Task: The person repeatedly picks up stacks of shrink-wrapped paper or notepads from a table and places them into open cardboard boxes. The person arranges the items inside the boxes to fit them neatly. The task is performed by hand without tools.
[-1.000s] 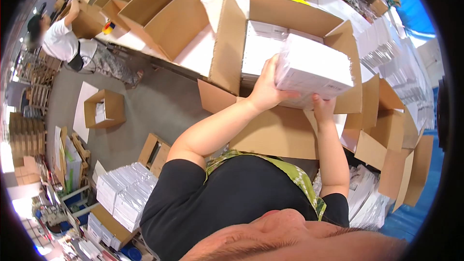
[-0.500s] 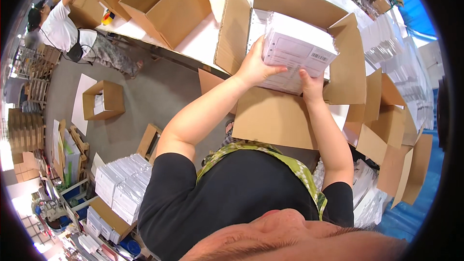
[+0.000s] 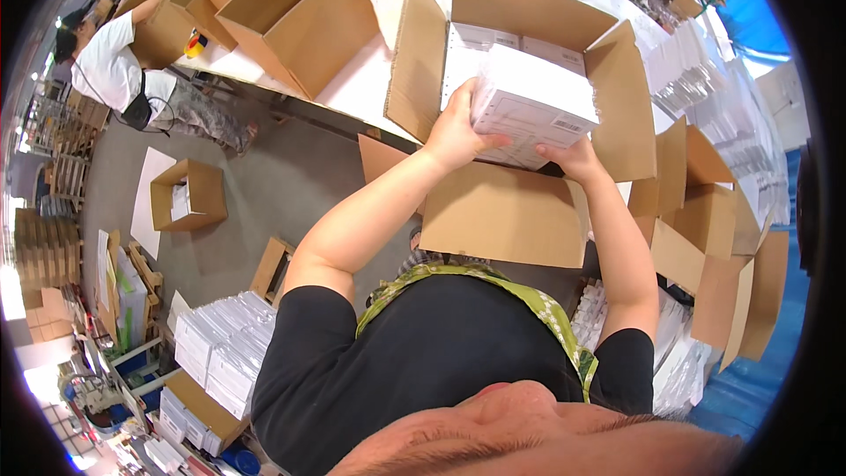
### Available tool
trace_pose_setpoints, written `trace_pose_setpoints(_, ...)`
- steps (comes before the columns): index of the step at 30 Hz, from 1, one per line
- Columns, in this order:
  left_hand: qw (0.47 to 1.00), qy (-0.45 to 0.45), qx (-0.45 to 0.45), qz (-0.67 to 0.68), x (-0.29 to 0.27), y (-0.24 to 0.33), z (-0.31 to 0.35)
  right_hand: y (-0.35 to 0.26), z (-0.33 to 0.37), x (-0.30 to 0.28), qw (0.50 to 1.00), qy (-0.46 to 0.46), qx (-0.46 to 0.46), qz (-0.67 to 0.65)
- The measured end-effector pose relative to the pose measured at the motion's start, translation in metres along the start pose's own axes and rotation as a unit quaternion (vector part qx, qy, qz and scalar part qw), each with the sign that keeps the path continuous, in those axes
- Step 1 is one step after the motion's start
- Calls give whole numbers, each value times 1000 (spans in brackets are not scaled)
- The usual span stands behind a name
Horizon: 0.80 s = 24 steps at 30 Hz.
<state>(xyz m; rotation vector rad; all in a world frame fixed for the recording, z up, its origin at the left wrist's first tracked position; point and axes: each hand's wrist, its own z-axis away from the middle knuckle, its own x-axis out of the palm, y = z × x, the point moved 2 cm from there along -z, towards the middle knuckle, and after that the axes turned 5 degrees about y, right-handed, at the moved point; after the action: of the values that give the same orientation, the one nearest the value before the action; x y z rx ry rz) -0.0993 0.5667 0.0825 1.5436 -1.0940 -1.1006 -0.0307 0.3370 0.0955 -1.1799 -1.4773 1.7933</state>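
Note:
Between my two hands is a thick stack of white plastic-wrapped packs [image 3: 539,106] with a printed label on its near face. My left hand [image 3: 456,130] grips its left end, thumb across the near side. At the right end my right hand [image 3: 571,157] holds the lower edge, its thumb on the near face and the other fingers mostly hidden. The stack is inside the mouth of an open cardboard box [image 3: 520,0], whose flaps are folded out. More white packs [image 3: 555,53] lie in the box behind the stack. The near flap [image 3: 502,216] slopes toward me.
Empty open cartons [image 3: 308,26] line the table at the left. White stacks [image 3: 687,66] and more open boxes [image 3: 705,211] stand on the right. A person [image 3: 123,70] is at the far left. Wrapped stacks [image 3: 225,344] sit behind my left arm; a small carton [image 3: 188,194] rests on the floor.
My hands have lowered the stack slightly into the box and tilted it, uncovering the packs behind it. My right hand has shifted down around the stack's lower right corner.

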Motion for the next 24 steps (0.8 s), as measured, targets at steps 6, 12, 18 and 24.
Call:
trace_pose_setpoints(6, 1000, -16, 14, -9, -1, 7, 1, 9, 1, 0, 999, 38, 17, 13)
trace_pose_setpoints(12, 984, -109, -69, -125, -19, 4, 29, 24, 5, -5, 995, 73, 14, 59)
trace_pose_setpoints(18, 963, -82, 36, -254, -12, 4, 67, 51, 13, -19, 996, 50, 7, 71)
trace_pose_setpoints(24, 966, -48, 68, -244, -10, -5, 70, 101, 18, -44, 986, -7, -65, 151)
